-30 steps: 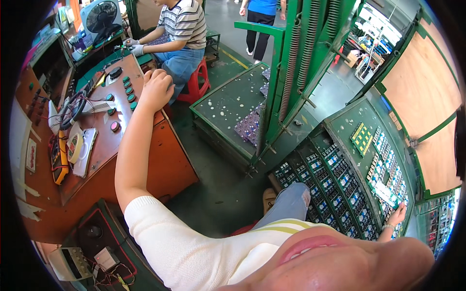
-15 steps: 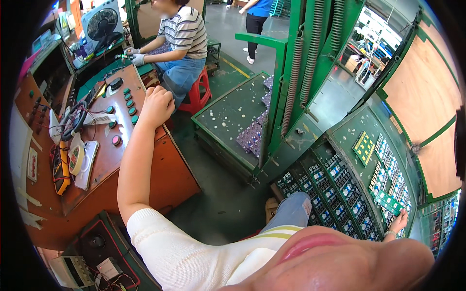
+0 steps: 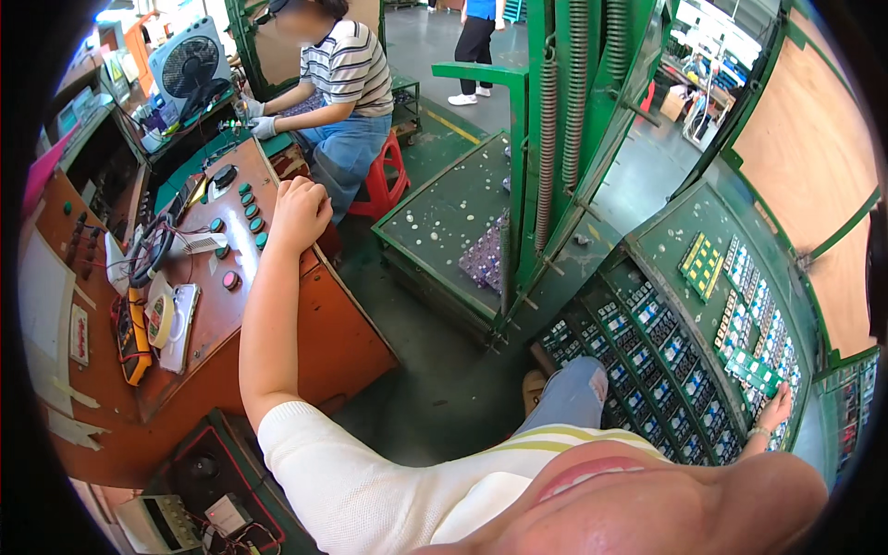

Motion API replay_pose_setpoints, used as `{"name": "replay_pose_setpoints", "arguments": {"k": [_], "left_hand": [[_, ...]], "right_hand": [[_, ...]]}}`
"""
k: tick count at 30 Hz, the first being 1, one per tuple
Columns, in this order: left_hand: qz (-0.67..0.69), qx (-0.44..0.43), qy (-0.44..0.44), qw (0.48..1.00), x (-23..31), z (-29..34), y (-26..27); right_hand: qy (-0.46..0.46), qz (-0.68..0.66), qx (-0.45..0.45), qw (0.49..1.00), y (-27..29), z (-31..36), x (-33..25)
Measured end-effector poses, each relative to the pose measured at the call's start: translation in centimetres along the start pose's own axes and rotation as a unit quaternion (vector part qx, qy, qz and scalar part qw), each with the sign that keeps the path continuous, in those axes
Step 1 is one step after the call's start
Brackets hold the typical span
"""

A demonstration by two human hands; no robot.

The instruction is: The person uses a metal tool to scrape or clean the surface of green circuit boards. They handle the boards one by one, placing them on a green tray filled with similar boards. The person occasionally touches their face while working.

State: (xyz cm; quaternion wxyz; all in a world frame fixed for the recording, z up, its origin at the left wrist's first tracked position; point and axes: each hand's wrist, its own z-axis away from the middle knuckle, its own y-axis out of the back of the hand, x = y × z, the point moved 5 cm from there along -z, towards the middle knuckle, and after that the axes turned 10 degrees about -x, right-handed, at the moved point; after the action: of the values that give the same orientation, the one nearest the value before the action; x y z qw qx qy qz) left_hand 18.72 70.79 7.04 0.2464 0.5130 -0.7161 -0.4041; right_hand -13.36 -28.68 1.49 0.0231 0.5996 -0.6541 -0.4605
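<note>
My left hand (image 3: 302, 213) rests on the right edge of the orange-brown control console (image 3: 328, 310), its fingers curled in and nothing showing in them. Left of it on the panel is a row of green push buttons (image 3: 251, 211), with a pinkish-red button (image 3: 230, 279) closer to me. Far to the right, my right hand (image 3: 779, 407) closes on the near end of a long green circuit board (image 3: 754, 372). Beneath that board lie several small assembled boards with white and blue parts (image 3: 740, 319) on a green tabletop (image 3: 671, 236). A yellow-and-green panel (image 3: 702, 266) lies beyond them.
A green machine column with springs (image 3: 573, 111) stands between console and tabletop. Behind the console, a gloved co-worker (image 3: 347, 79) sits on a red stool (image 3: 382, 176). A low green platform (image 3: 435, 222) carries purple boards (image 3: 483, 254). Slanted racks (image 3: 638, 361) full of boards adjoin my leg.
My view has shifted slightly, so the surroundings sit differently in the picture. Both my hands keep their places on the console edge and the circuit board. The standing person's legs have moved.
</note>
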Motion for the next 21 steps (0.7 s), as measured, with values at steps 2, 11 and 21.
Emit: {"name": "replay_pose_setpoints", "arguments": {"k": [2,11,21], "left_hand": [[0.002,-0.010,0.004,1.000,0.1,0.3,-0.3],[0.005,-0.018,0.016,1.000,-0.1,0.0,-0.3],[0.014,-0.019,0.028,0.999,-0.5,0.0,-0.2]], "right_hand": [[0.015,-0.014,0.009,1.000,-0.2,0.0,-0.8],[-0.049,0.018,-0.018,0.998,0.0,-0.3,0.8],[0.016,0.037,0.005,0.999,-0.2,-0.1,-1.5]]}}
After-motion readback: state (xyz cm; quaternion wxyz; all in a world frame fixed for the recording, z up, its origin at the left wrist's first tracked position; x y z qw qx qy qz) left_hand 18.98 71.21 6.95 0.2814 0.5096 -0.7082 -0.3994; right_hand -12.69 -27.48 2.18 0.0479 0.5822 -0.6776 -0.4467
